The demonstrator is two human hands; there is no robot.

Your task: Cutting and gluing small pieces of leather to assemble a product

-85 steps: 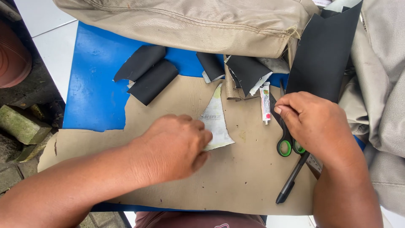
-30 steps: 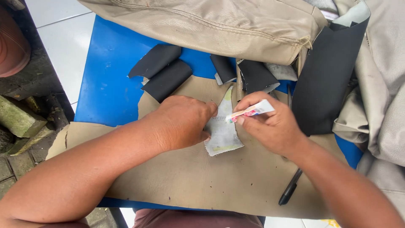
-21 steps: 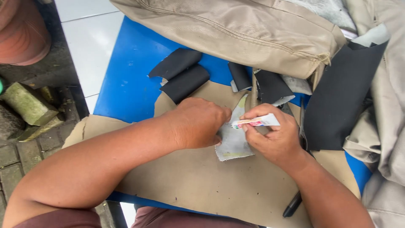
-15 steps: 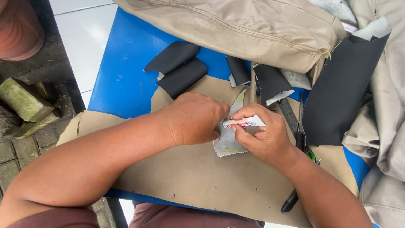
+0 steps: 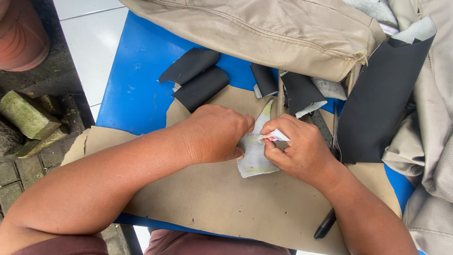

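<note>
You see black leather scraps (image 5: 198, 78) on the blue desk (image 5: 137, 80), a beige cover (image 5: 264, 33) behind, a terracotta pot (image 5: 21, 35) far left.
</note>
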